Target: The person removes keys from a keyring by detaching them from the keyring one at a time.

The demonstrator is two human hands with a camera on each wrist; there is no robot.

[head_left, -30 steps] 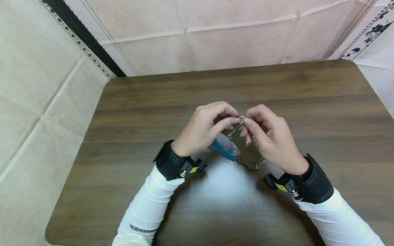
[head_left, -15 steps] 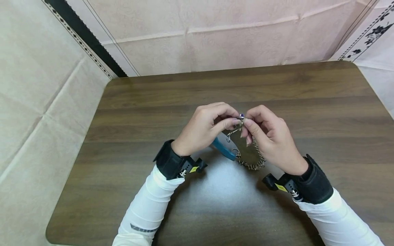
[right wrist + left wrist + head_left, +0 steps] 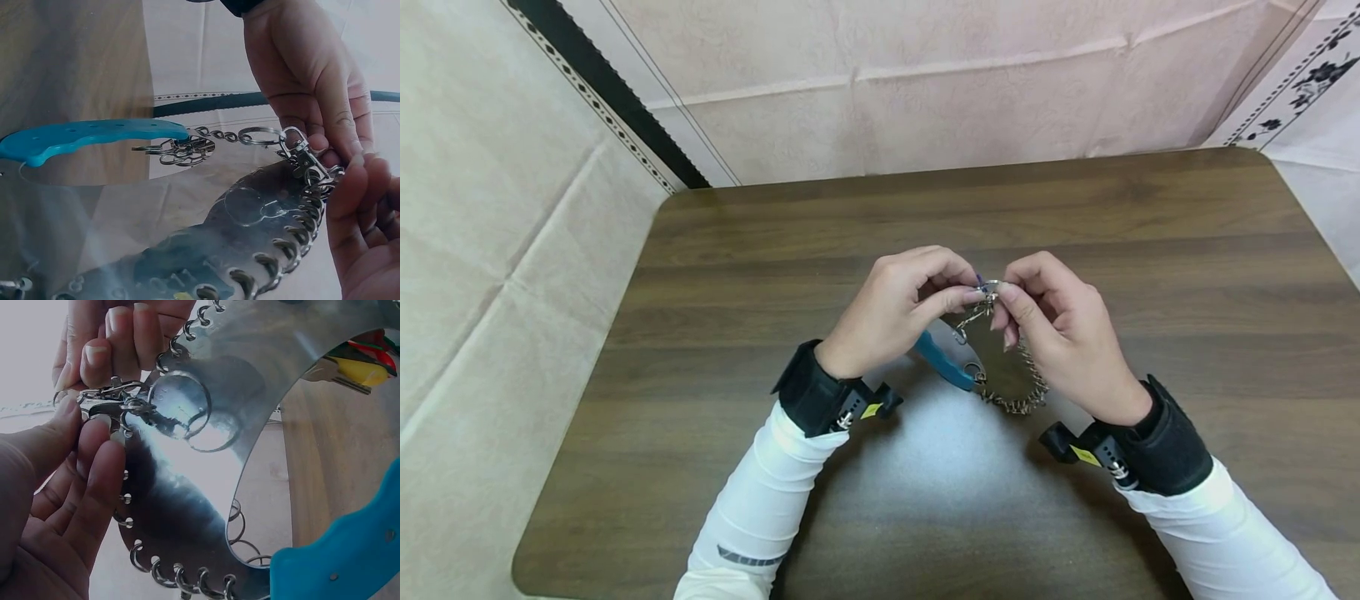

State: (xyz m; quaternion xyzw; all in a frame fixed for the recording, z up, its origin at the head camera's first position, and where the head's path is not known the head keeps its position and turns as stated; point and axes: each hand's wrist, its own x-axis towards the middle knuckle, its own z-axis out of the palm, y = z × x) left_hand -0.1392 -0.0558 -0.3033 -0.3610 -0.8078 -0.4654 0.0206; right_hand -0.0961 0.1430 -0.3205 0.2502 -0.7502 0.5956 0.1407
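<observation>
A shiny curved metal plate [image 3: 181, 487] with a blue handle [image 3: 94, 137] carries small metal rings [image 3: 272, 269] along its edge. My left hand [image 3: 898, 312] pinches a swivel clasp [image 3: 304, 159] between thumb and fingers, seen close in the left wrist view. My right hand [image 3: 1063, 333] meets it from the right, thumb and forefinger pinching a small metal ring [image 3: 992, 285] at the clasp's end. From the clasp hangs a large split ring [image 3: 259, 135] with a short chain [image 3: 219, 134]. Fingertips partly hide the joint between clasp and ring.
The brown wooden table [image 3: 775, 225] lies beneath both hands. Pale patterned cloth [image 3: 925, 92] covers what is behind it. In the left wrist view, a yellow and red object [image 3: 362, 369] with metal parts shows beyond the plate.
My right fingertips have shifted slightly right and up, so more of the small ring shows between the hands. A blue glint has moved left to my left fingertips.
</observation>
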